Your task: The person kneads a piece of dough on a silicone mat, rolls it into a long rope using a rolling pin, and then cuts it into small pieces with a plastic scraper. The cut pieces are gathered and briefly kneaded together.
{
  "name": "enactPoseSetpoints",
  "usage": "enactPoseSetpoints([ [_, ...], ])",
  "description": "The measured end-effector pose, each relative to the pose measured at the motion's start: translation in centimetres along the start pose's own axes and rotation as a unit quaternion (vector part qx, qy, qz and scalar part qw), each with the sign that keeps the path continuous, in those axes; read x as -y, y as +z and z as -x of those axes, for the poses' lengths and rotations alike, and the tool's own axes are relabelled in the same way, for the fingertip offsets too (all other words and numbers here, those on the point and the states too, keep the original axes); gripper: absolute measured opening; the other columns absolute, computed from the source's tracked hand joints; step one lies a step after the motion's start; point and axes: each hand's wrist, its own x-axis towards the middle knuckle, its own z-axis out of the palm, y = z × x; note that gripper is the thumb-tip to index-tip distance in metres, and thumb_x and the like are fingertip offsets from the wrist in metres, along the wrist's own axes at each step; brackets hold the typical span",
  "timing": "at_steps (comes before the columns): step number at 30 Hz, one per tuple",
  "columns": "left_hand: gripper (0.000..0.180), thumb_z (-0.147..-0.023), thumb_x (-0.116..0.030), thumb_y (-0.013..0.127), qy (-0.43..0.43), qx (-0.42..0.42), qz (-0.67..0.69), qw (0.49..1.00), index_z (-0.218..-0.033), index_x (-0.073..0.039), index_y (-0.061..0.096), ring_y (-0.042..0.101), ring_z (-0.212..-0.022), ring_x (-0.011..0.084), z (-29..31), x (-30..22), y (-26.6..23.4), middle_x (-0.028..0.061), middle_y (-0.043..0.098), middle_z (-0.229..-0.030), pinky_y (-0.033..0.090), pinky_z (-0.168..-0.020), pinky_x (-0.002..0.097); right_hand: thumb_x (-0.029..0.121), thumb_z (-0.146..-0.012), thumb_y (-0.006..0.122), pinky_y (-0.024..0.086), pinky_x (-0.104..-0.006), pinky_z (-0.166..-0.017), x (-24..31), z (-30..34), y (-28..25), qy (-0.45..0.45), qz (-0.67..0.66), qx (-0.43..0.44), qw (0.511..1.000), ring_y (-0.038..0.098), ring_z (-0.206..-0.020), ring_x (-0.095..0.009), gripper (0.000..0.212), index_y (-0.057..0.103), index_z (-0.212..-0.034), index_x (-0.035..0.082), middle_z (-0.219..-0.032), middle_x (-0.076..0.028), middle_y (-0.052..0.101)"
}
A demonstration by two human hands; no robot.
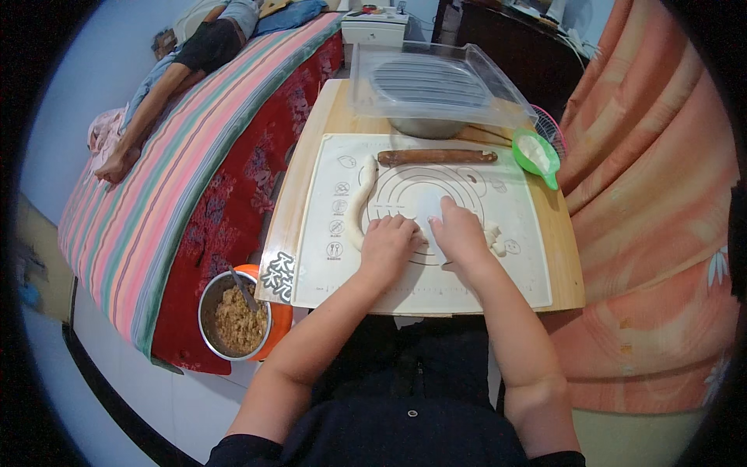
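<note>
A long rope of dough (355, 204) curves down the left part of the white printed baking mat (315, 292). My left hand (389, 245) closes over the rope's near end, fingers together. Just to its right, my right hand (461, 232) grips a pale dough scraper (430, 222), its blade standing by the dough end under my left fingertips. Several small cut dough pieces (496, 240) lie right of my right hand, partly hidden by it. Beyond both hands, a brown wooden rolling pin (440, 157) rests across the mat.
A clear plastic tray (482, 89) sits over a metal bowl (428, 127) at the table's far end. A green scoop of flour (537, 158) is at the right edge. Low left stands a pot of filling (240, 321). A person (198, 58) lies on the striped bed (124, 218).
</note>
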Motion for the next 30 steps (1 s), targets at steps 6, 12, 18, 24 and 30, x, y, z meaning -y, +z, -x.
enactPoseSetpoints([
  [6,0.019,-0.085,-0.022,0.066,0.024,-0.003,-0.050,0.998,-0.098,-0.009,0.065,0.059,-0.094,0.0281,0.8,0.8,-1.7,0.0079,0.062,-0.099,0.045,-0.087,0.0419,0.020,-0.089,0.059,0.051,-0.0515,-0.080,0.7,-1.2,1.6,0.004,-0.006,0.005,1.000,0.065,-0.088,-0.044,0.026,0.054,-0.102,-0.001,-0.089,-0.027,0.067],
  [12,0.023,-0.079,-0.019,0.069,0.084,0.046,-0.068,0.993,-0.098,-0.009,0.062,0.059,-0.091,0.0271,2.7,1.7,-3.7,0.0071,0.060,-0.094,0.049,-0.079,0.0392,0.021,-0.090,0.059,0.050,-0.0511,-0.083,-1.4,-1.0,0.7,0.046,0.015,-0.011,0.999,0.065,-0.092,-0.043,0.025,0.055,-0.102,-0.001,-0.092,-0.025,0.067],
  [18,0.025,-0.079,-0.019,0.069,0.080,-0.037,-0.066,0.994,-0.101,-0.010,0.060,0.058,-0.091,0.0263,2.7,-2.0,-1.0,0.0077,0.060,-0.096,0.048,-0.076,0.0384,0.022,-0.090,0.059,0.051,-0.0507,-0.081,-2.8,-0.2,-1.3,0.047,0.036,-0.038,0.997,0.065,-0.090,-0.043,0.027,0.055,-0.105,0.000,-0.092,-0.024,0.068],
  [24,0.017,-0.082,-0.019,0.068,0.058,-0.064,-0.026,0.996,-0.098,-0.013,0.064,0.062,-0.087,0.0230,3.2,-1.6,-0.4,0.0027,0.066,-0.089,0.047,-0.075,0.0371,0.023,-0.090,0.060,0.050,-0.0517,-0.077,-1.3,2.1,-2.6,-0.031,0.011,-0.021,0.999,0.065,-0.083,-0.044,0.028,0.053,-0.103,-0.001,-0.085,-0.025,0.067],
  [30,0.014,-0.082,-0.017,0.067,0.051,-0.054,-0.016,0.997,-0.096,-0.014,0.065,0.062,-0.087,0.0230,3.1,-2.0,-0.7,0.0020,0.066,-0.089,0.047,-0.075,0.0369,0.021,-0.088,0.062,0.050,-0.0513,-0.073,-1.0,2.4,-1.3,-0.057,0.000,-0.011,0.998,0.064,-0.080,-0.045,0.027,0.053,-0.098,-0.002,-0.082,-0.028,0.065],
])
